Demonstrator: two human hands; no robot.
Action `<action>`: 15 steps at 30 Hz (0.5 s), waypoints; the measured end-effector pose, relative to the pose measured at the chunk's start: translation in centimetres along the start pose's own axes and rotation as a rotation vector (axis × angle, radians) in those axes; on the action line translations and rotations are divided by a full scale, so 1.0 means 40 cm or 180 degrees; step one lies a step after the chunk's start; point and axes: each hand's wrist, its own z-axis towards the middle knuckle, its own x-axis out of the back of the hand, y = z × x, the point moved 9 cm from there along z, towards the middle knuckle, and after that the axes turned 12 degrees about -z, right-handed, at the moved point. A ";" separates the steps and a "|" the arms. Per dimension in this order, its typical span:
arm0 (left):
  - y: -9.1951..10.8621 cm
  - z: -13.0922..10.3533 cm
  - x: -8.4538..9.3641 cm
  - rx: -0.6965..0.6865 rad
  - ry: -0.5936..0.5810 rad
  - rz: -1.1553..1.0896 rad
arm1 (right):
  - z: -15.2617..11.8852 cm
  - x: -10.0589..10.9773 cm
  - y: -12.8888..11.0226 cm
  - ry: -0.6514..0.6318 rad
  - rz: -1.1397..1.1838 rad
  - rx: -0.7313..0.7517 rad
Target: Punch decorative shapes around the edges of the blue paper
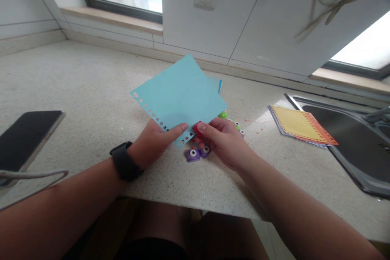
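A light blue sheet of paper [183,93] is held up over the counter, with a row of small punched shapes along its lower-left edge. My left hand [161,140] grips that edge, thumb on top and fingers hidden underneath. A red craft punch [198,128] sits at the sheet's lower corner, pinched in my right hand [227,140] with the thumb on it. Just below lie two purple craft punches [193,154]. Green craft punches [224,113] show partly behind the paper and my right hand.
Yellow and orange punched sheets [295,122] are stacked at the right, overlapping the edge of a sink [335,146]. A dark phone [29,138] and a pale cable [33,174] lie at the left. Tiny paper bits dot the counter [91,85].
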 end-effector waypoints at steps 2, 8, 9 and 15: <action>-0.003 0.000 0.002 0.0013 -0.0008 0.0039 | -0.001 -0.001 0.000 -0.0007 -0.0008 0.0012; 0.002 0.001 0.001 0.0008 -0.0020 0.0066 | -0.001 -0.002 0.000 0.0008 0.0035 0.0023; 0.003 0.001 0.001 0.0010 -0.0012 0.0067 | -0.001 -0.002 0.000 0.0013 0.0035 0.0028; 0.006 0.002 -0.001 -0.0040 -0.0014 0.0023 | 0.001 -0.001 -0.001 0.0010 -0.0053 0.0029</action>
